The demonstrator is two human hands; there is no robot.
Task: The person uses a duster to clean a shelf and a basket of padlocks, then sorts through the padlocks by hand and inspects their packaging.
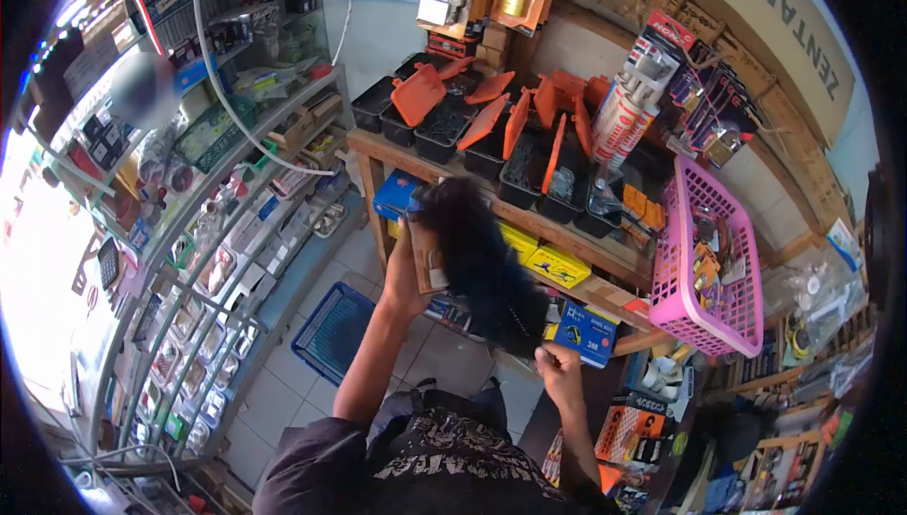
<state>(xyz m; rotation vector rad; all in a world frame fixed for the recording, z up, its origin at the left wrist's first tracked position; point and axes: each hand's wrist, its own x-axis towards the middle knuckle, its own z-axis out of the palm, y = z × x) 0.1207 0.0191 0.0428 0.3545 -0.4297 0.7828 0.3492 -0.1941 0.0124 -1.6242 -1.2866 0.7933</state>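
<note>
My left hand (pixel 406 267) is closed around the side of a brown package (pixel 433 274), held upright in front of the wooden shelf. A dark, fluffy duster (pixel 482 265) sweeps up across the middle of the view, its bristles blurred and covering part of the package. Lower right, my right hand (pixel 559 366) is a fist at the duster's lower end. The grip itself is hidden inside my fingers. A blue box (pixel 588 334) marked 3M is just above my right hand. Behind the package sits another blue box (pixel 395 192) on the shelf.
Black bins (pixel 520 175) with raised orange lids line the wooden shelf (pixel 406 161). A pink basket (pixel 666 302) of packets stands at the right. Padlocks in packs (pixel 515 0) hang above. On the floor is a blue basket (pixel 300 340). Glass display shelves (pixel 274 175) curve along the left.
</note>
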